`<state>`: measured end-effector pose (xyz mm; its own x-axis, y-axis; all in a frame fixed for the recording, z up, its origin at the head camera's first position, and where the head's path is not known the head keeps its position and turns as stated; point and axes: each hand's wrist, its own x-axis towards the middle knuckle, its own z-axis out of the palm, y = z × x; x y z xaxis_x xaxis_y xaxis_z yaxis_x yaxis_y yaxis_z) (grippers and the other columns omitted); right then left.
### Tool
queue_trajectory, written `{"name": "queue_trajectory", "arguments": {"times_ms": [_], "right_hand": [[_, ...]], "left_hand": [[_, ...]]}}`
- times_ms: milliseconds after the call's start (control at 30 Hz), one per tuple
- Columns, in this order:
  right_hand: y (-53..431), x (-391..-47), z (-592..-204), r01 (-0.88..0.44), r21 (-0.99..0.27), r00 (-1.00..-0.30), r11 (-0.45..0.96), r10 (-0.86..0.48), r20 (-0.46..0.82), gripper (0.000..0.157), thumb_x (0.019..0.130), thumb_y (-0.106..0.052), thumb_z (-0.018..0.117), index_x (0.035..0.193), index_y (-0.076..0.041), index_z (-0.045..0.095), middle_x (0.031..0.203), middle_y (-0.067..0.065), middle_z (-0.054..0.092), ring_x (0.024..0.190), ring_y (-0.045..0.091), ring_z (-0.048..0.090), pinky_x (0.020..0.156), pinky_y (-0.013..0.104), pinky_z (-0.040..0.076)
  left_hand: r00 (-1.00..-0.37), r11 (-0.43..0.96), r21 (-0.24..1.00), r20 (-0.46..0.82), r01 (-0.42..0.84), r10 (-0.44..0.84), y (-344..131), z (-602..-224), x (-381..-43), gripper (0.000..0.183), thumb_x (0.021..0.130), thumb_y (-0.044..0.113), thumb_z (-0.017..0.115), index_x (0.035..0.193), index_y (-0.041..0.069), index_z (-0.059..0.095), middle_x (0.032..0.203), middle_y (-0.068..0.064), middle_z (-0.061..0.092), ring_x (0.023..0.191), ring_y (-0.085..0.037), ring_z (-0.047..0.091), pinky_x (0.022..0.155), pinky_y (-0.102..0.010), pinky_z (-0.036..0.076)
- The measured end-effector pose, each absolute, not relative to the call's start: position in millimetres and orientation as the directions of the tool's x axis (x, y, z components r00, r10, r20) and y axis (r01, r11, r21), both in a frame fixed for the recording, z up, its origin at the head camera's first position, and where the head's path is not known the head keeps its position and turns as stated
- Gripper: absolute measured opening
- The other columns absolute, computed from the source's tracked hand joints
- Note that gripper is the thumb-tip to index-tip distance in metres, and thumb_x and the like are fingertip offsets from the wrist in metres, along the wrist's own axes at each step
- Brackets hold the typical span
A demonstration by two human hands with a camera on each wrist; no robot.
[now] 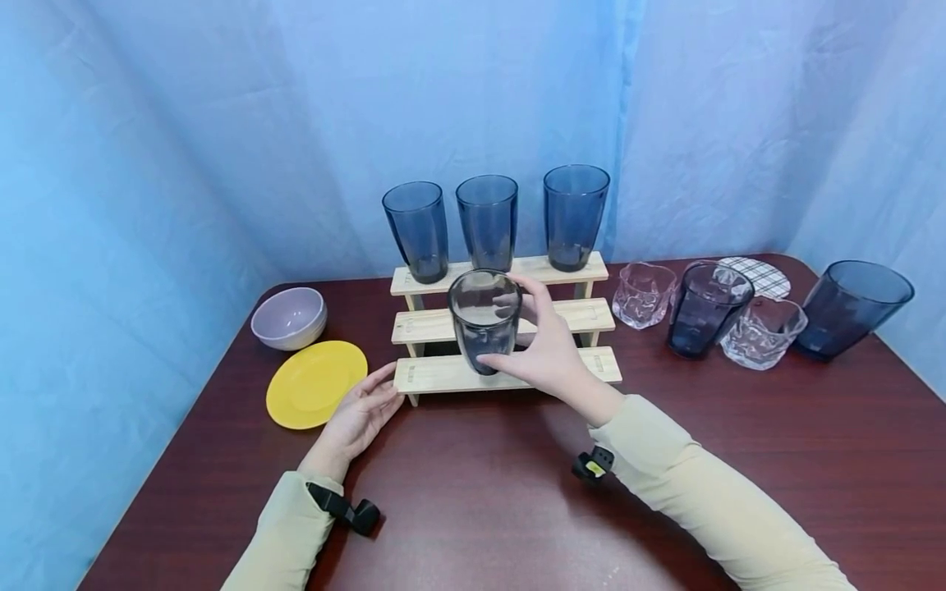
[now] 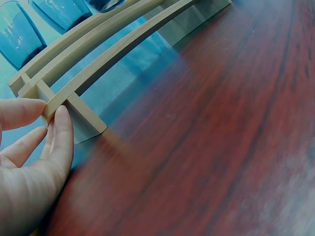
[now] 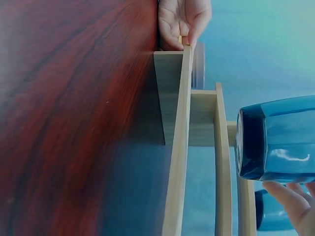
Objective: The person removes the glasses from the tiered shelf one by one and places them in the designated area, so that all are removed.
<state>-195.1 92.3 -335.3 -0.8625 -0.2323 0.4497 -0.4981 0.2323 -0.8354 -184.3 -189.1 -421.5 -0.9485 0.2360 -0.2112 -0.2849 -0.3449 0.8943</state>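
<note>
A three-tier wooden stepped rack (image 1: 436, 375) stands mid-table, three blue-tinted glasses (image 1: 420, 234) upright along its top step. My right hand (image 1: 550, 349) grips another tinted drinking glass (image 1: 480, 332) between thumb and fingers, holding it in front of the rack. In the right wrist view that glass (image 3: 285, 142) appears raised off the steps, with fingertips against its side. At the rack's left end, my left hand (image 1: 362, 414) pinches the front step. The left wrist view has the thumb on top of the step's end (image 2: 56, 101) and fingers beneath.
A pale lilac bowl (image 1: 290, 318) and yellow plate (image 1: 318, 386) sit left of the rack. Towards the right are two clear faceted glasses (image 1: 641, 297), two more dark tinted glasses (image 1: 705, 312) and a round checked mat (image 1: 772, 279). Blue curtains (image 1: 332, 123) hang behind the table.
</note>
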Motion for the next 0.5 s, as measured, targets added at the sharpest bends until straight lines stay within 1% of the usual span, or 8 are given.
{"name": "queue_trajectory", "arguments": {"times_ms": [67,167,333,400,500], "right_hand": [[100,-192,-336,-0.483,-0.845,-0.872,0.23,-0.219,0.438,0.1,0.063,-0.004,0.086,0.142,-0.022,0.029,0.123,0.012,0.056,0.122,0.028,0.053,0.085,0.045,0.054],[110,-188,-337,-0.465,-0.858,-0.881,0.217,-0.207,0.425,0.099,0.062,-0.002,0.086,0.141,-0.022,0.029,0.124,0.013,0.056,0.117,0.028,0.056,0.083,0.046,0.055],[131,-181,-341,-0.477,-0.839,-0.878,0.263,-0.195,0.438,0.099,0.061,0.001,0.086,0.14,-0.02,0.03,0.126,0.012,0.057,0.115,0.028,0.057,0.083,0.046,0.054],[140,-177,-343,-0.49,-0.823,-0.871,0.286,-0.191,0.452,0.099,0.061,0.003,0.086,0.14,-0.018,0.031,0.126,0.013,0.057,0.112,0.027,0.059,0.082,0.042,0.055],[155,-172,-346,-0.501,-0.793,-0.865,0.347,-0.181,0.468,0.099,0.06,0.001,0.086,0.141,-0.017,0.031,0.125,0.014,0.058,0.105,0.02,0.062,0.08,0.03,0.055]], "left_hand": [[-0.949,-0.341,0.897,-0.21,-0.283,0.234,-189,-421,-185,0.058,0.097,-0.007,0.036,0.151,0.001,0.014,0.097,0.004,0.058,0.091,-0.002,0.061,0.085,-0.015,0.049],[-0.949,-0.341,0.896,-0.212,-0.283,0.232,-189,-422,-185,0.058,0.097,-0.007,0.036,0.151,0.001,0.014,0.097,0.004,0.057,0.091,-0.002,0.061,0.085,-0.015,0.049],[-0.948,-0.346,0.892,-0.218,-0.29,0.234,-189,-422,-185,0.059,0.097,-0.007,0.036,0.151,0.001,0.013,0.097,0.004,0.057,0.09,-0.003,0.061,0.085,-0.015,0.049],[-0.948,-0.347,0.892,-0.216,-0.289,0.233,-189,-422,-185,0.059,0.097,-0.007,0.036,0.151,0.001,0.014,0.097,0.004,0.057,0.09,-0.003,0.061,0.085,-0.015,0.049],[-0.95,-0.347,0.894,-0.213,-0.284,0.23,-189,-421,-184,0.059,0.097,-0.007,0.036,0.15,0.001,0.013,0.096,0.004,0.057,0.09,-0.002,0.061,0.085,-0.015,0.049]]}}
